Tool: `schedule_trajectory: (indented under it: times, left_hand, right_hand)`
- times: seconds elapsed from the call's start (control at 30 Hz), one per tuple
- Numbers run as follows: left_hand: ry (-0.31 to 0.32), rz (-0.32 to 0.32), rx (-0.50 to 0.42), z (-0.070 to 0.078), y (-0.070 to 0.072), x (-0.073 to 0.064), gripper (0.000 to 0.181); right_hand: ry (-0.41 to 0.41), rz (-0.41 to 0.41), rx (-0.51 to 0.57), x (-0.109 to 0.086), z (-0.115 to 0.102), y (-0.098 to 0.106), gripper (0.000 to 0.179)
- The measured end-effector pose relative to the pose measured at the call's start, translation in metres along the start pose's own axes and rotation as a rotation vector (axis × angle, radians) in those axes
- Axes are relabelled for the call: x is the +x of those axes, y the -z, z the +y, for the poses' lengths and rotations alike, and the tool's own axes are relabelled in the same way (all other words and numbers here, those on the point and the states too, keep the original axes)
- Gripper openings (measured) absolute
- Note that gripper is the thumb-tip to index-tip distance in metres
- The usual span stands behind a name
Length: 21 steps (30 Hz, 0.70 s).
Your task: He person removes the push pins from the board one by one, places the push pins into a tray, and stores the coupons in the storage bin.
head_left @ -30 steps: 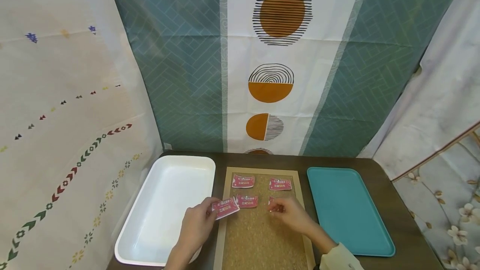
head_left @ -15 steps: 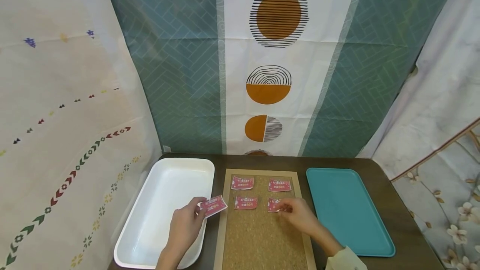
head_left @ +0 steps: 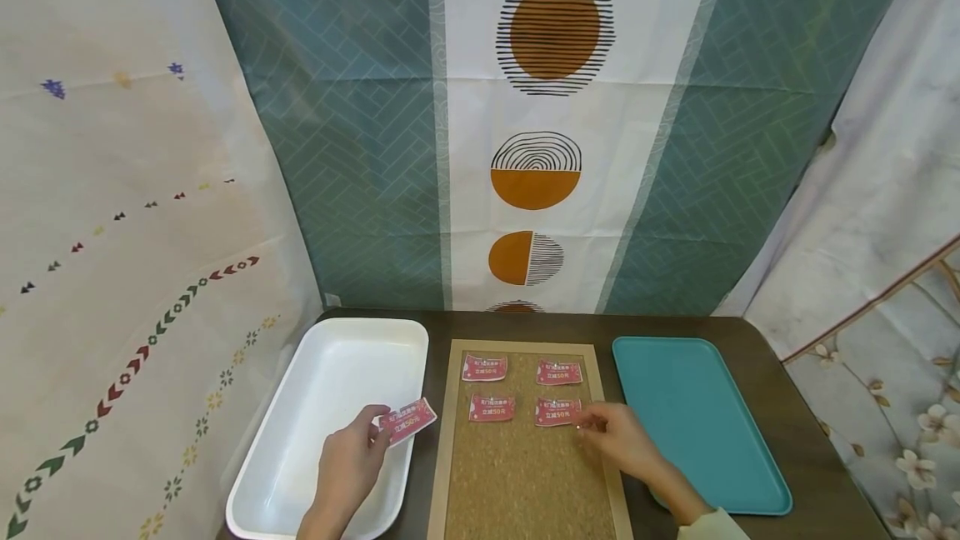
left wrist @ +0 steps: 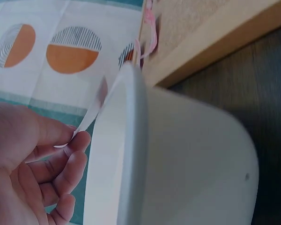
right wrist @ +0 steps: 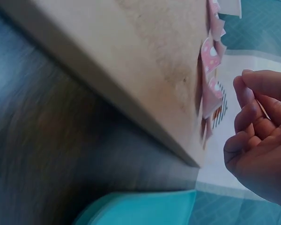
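Note:
My left hand (head_left: 351,461) pinches a pink coupon (head_left: 407,421) between thumb and fingers, over the right side of the white tray (head_left: 255,448). The left wrist view shows that coupon (left wrist: 91,110) edge-on as a thin curved strip. Several more coupons lie in two rows on the cork board (head_left: 525,482); one is the lower right coupon (head_left: 557,412). Beside its right edge is my right hand (head_left: 622,438), fingers curled. Thumb and index tips of the right hand (right wrist: 264,126) come together with nothing visible between them. A tiny bright speck shows below those fingertips in the head view.
A teal tray (head_left: 705,423) lies right of the board on the dark table (head_left: 810,457). The board has a raised wooden frame (head_left: 442,473). In the left wrist view the white tray's rim (left wrist: 136,154) stands close beside the hand. Patterned curtains (head_left: 375,148) hang behind the table.
My left hand has moved left and down, carrying its coupon from the board to over the white tray. My right hand has shifted right, uncovering the lower right coupon.

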<state>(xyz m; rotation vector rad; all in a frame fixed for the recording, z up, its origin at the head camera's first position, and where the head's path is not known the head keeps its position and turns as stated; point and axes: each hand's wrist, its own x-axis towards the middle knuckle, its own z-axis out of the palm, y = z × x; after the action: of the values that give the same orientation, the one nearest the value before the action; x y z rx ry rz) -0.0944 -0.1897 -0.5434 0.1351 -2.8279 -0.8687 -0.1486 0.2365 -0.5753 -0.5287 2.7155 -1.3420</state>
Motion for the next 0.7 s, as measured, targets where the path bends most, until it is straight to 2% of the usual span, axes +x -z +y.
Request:
schedule_trajectory:
  times: [0.17, 0.37, 0.53, 0.7]
  left_hand:
    - [0.010, 0.003, 0.034, -0.007, 0.007, 0.004, 0.033]
    - [0.022, -0.013, 0.075, -0.012, 0.011, 0.005, 0.033]
    - [-0.013, -0.011, 0.164, -0.016, 0.015, 0.005, 0.032]
    - [-0.023, -0.021, 0.228, -0.020, 0.019, 0.008, 0.031]
  right_hand:
    - [-0.033, -0.018, 0.034, -0.005, 0.006, 0.008, 0.008]
    - [-0.028, 0.002, 0.059, -0.011, 0.014, 0.013, 0.010]
    - [-0.027, 0.032, 0.043, -0.014, 0.020, 0.019, 0.008]
    - [-0.067, 0.074, -0.016, -0.016, 0.026, 0.026, 0.009]
